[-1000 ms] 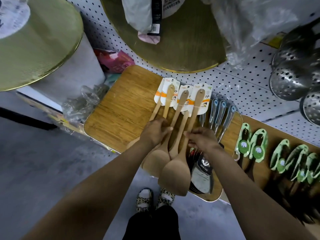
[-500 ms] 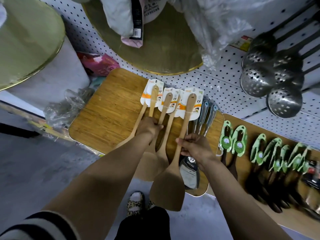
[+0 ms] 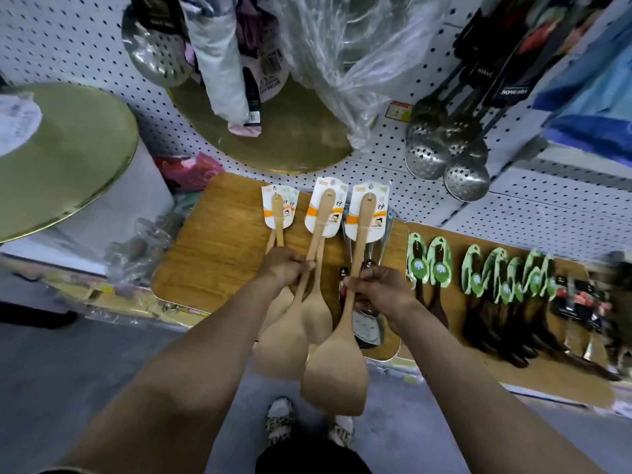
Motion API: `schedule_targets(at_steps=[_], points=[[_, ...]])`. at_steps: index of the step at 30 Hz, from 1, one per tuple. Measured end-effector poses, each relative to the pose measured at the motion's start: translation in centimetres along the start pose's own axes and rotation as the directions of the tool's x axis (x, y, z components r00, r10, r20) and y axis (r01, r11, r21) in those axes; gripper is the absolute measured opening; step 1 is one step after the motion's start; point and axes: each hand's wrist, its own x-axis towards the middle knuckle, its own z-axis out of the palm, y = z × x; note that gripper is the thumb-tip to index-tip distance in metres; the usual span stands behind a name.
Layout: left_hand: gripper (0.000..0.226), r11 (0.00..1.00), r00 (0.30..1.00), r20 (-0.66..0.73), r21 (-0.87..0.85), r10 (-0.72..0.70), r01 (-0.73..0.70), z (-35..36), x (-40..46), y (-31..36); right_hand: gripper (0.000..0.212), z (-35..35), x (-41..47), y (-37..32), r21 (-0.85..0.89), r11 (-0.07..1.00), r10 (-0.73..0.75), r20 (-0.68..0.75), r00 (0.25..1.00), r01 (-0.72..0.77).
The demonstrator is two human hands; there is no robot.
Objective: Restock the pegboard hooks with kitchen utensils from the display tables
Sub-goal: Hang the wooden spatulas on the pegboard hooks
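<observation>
Pegboard wall, wooden table, grey floor

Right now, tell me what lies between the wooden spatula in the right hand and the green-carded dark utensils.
Head view: metal utensils with black labels, lying on the wooden table.

Wooden spatulas — one per hand

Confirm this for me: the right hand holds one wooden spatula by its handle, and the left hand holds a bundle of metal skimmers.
One thing is wrong. In the head view the left hand grips a bundle of wooden spatulas, not metal skimmers; the perforated metal skimmers hang on the pegboard above. The rest stands: the right hand holds one wooden spatula by its handle.
</observation>
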Motion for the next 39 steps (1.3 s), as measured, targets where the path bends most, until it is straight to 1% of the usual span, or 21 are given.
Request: schedule_targets(at_steps=[3, 6, 9, 11, 15, 17, 19, 21, 25, 27, 29, 31, 34, 36, 37, 39], points=[[0.023, 1.0, 0.999, 0.037, -0.011, 0.022, -0.022, 0.6, -1.7, 0.4, 0.024, -1.0, -1.5, -0.1, 0.022, 1.0, -0.021, -0.009, 1.0, 0.022], [0.021, 0.999, 0.998, 0.054, -0.004, 0.04, -0.04, 1.9, -3.7, 0.7, 0.026, -2.8, -3.1, 0.4, 0.044, 0.998, -0.043, -0.018, 0.999, 0.044], [0.017, 0.995, 0.996, 0.059, -0.082, 0.063, -0.058, 4.6, -6.5, 1.4, 0.029, -5.8, -4.9, 1.6, 0.061, 0.996, -0.066, -0.051, 0.997, 0.069], [0.019, 0.991, 0.993, 0.076, -0.101, 0.095, -0.087, 7.3, -8.7, 1.9, 0.032, -8.6, -6.4, 2.8, 0.089, 0.992, -0.08, -0.087, 0.993, 0.088], [0.015, 0.984, 0.97, 0.166, -0.055, 0.177, -0.17, 14.6, -12.7, 2.7, 0.031, -16.1, -10.8, 5.7, 0.089, 0.985, -0.13, -0.153, 0.98, 0.145], [0.019, 0.976, 0.958, 0.185, -0.035, 0.219, -0.216, 19.1, -15.6, 3.5, 0.032, -21.0, -13.6, 7.7, 0.106, 0.981, -0.142, -0.185, 0.972, 0.164], [0.021, 0.967, 0.944, 0.213, -0.041, 0.254, -0.251, 23.7, -19.7, 5.0, 0.03, -26.2, -16.6, 10.0, 0.142, 0.97, -0.162, -0.214, 0.963, 0.195], [0.016, 0.952, 0.921, 0.241, -0.054, 0.307, -0.303, 28.6, -23.8, 6.6, 0.024, -31.6, -19.7, 12.3, 0.191, 0.949, -0.198, -0.253, 0.947, 0.25], [0.019, 0.917, 0.86, 0.319, -0.109, 0.398, -0.384, 38.2, -31.1, 9.9, 0.019, -41.8, -25.2, 16.9, 0.258, 0.888, -0.25, -0.426, 0.87, 0.381], [0.018, 0.895, 0.828, 0.341, -0.139, 0.445, -0.424, 42.4, -34.6, 11.8, 0.014, -46.4, -27.4, 18.7, 0.291, 0.852, -0.264, -0.479, 0.837, 0.435], [0.016, 0.877, 0.793, 0.377, -0.16, 0.478, -0.453, 46.3, -37.6, 13.6, 0.015, -50.7, -29.3, 20.0, 0.308, 0.815, -0.279, -0.534, 0.798, 0.491], [0.014, 0.859, 0.756, 0.413, -0.171, 0.507, -0.483, 49.8, -40.0, 15.5, 0.012, -54.5, -31.0, 20.7, 0.306, 0.77, -0.298, -0.602, 0.74, 0.559], [0.015, 0.823, 0.706, 0.44, -0.17, 0.555, -0.541, 54.9, -42.2, 18.6, 0.026, -59.9, -32.7, 21.5, 0.282, 0.701, -0.328, -0.687, 0.648, 0.655], [0.015, 0.802, 0.679, 0.454, -0.159, 0.577, -0.576, 58.3, -43.2, 20.6, 0.032, -63.6, -33.2, 22.2, 0.252, 0.688, -0.334, -0.723, 0.605, 0.681], [0.015, 0.796, 0.667, 0.466, -0.161, 0.582, -0.583, 60.1, -43.6, 21.4, 0.031, -65.5, -33.2, 22.4, 0.247, 0.68, -0.33, -0.738, 0.589, 0.69], [0.018, 0.782, 0.644, 0.479, -0.165, 0.596, -0.601, 63.8, -43.7, 23.2, 0.022, -69.5, -32.9, 22.7, 0.24, 0.661, -0.318, -0.769, 0.555, 0.711]])
